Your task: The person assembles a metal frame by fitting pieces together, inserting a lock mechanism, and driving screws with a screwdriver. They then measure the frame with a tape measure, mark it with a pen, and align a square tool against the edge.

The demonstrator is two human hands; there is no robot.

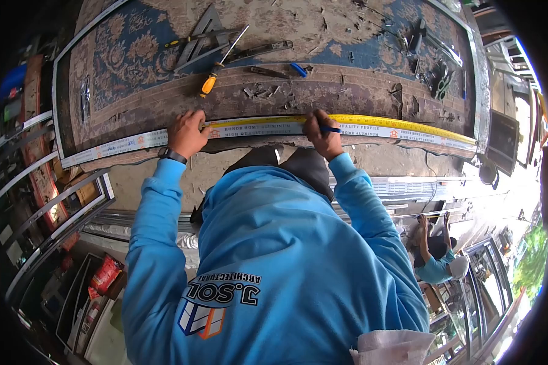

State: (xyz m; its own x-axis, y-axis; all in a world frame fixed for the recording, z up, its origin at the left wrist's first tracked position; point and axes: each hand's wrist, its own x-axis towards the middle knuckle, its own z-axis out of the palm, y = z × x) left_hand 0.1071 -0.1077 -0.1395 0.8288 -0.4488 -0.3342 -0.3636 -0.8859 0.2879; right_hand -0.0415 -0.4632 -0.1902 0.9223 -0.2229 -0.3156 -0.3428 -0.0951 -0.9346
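A long aluminum profile (256, 130) with printed white film lies along the near edge of the carpeted table. On it a yellow tape measure blade (396, 123) is stretched out to the right. My left hand (187, 134), with a dark watch at the wrist, is closed at the blade's left end and rests on the profile. A blue pen (330, 129) is gripped in my right hand (323, 134), which leans on the blade and profile further right. Parts of the fingers on both hands are hidden from above.
On the carpeted table (140, 85) lie a yellow-handled screwdriver (209, 83), a metal square (206, 38), a blue-ended tool (298, 69) and several tools at right, including green-handled scissors (442, 84). Metal frames (49, 176) stand at left. A co-worker (438, 252) crouches at lower right.
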